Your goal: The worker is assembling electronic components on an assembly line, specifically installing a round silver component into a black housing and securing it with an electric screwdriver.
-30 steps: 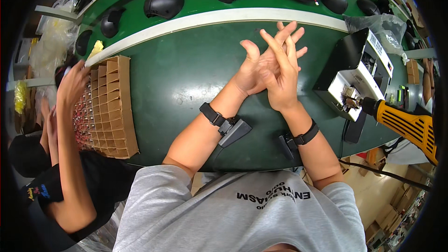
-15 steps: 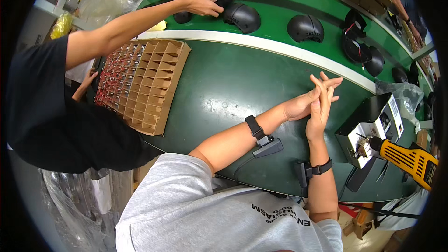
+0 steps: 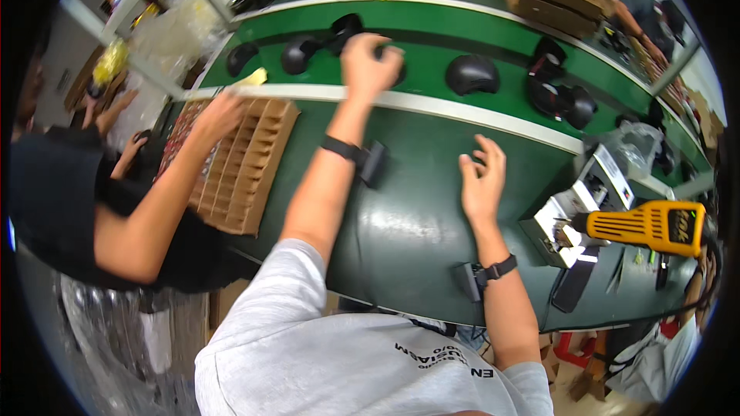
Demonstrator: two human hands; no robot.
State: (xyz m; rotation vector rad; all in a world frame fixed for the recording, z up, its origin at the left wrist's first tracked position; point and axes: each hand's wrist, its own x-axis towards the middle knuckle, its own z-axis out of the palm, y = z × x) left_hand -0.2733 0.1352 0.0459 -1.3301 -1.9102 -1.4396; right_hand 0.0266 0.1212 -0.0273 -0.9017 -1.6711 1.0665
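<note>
My left hand (image 3: 370, 68) reaches forward over the green belt. Its fingers are curved round a black dome-shaped shell (image 3: 400, 74), most of which the hand hides. Blur softens the fingertips. Above the dark green table, my right hand (image 3: 484, 181) is raised with fingers apart and holds nothing. Beyond it on the belt sits another black dome-shaped shell (image 3: 472, 75). Farther left are a black shell (image 3: 299, 55) and an upright black cup-like part (image 3: 346, 29).
A divided cardboard box (image 3: 266, 154) stands left, with a co-worker's hand (image 3: 221, 115) over it. At right are a yellow power tool (image 3: 644, 227), an open black-and-white box (image 3: 551, 223) and a dark flat phone-like slab (image 3: 576, 281). A white rail (image 3: 439, 109) separates table and belt.
My hands, pressed together before, have parted. The left has gone forward and left to the shell; the right stays over the table. The co-worker's hand has drawn back from the belt.
</note>
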